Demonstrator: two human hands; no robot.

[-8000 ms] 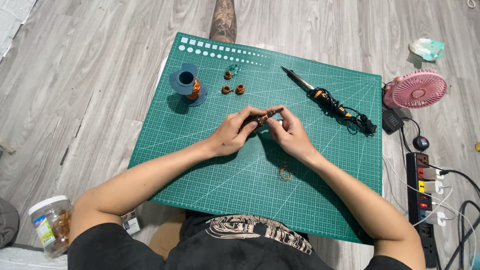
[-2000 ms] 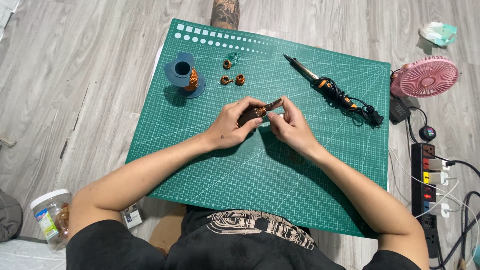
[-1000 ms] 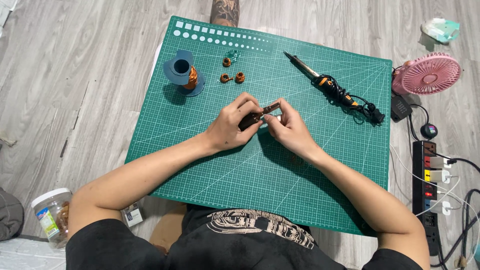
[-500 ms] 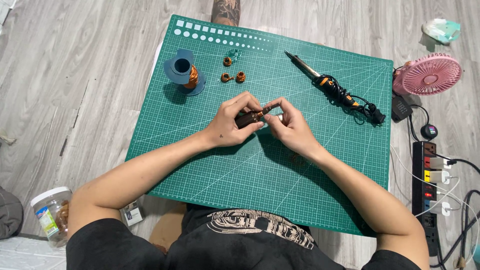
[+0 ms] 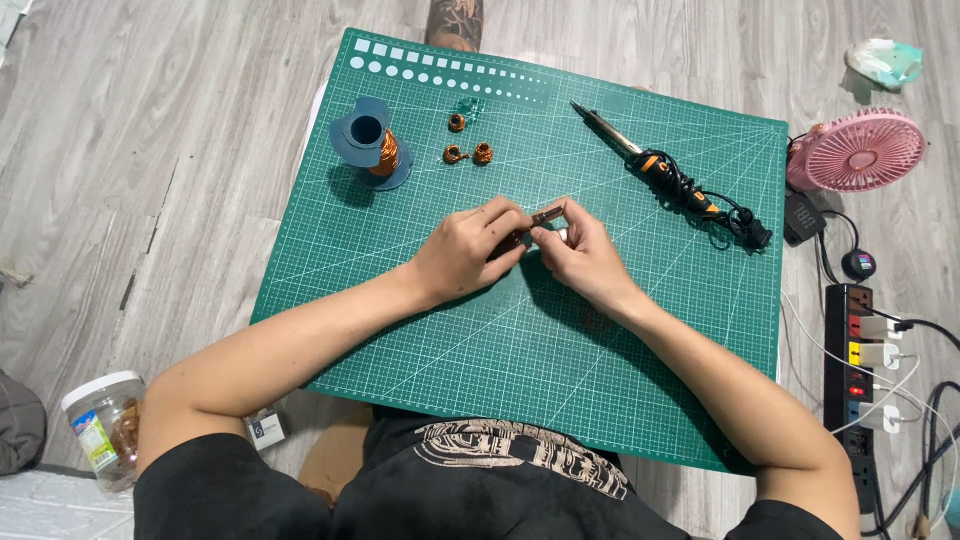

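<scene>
A: What are the hands on?

B: The left hand (image 5: 468,247) and the right hand (image 5: 580,250) meet over the middle of the green gridded cutting mat (image 5: 420,330). Both are closed, fingertips pinching a small brown rod-shaped piece with a coppery wrap (image 5: 538,220), each hand at one end of it. It is held just above the mat, between the two thumbs.

A: How far along does the winding work look?

B: My reading is somewhere in the middle. Three small copper-wire coils (image 5: 468,148) lie finished-looking near the far edge of the mat, close together. Just left of them stands the dark blue plastic spool of copper wire (image 5: 372,148), upright and with wire left on it. So some pieces seem done, one is in the fingers, and there is stock for more.

A: And the soldering?

B: The black and orange soldering iron with its coiled cord (image 5: 660,175) lies untouched on the far right of the mat, well apart from both hands. I judge that step as not yet reached.

A: Anything else around?

B: A pink round desk fan (image 5: 860,150) and a black power strip with plugs (image 5: 858,360) sit on the grey wooden floor (image 5: 150,150) right of the mat; a clear plastic jar (image 5: 100,430) stands near the left elbow.
</scene>
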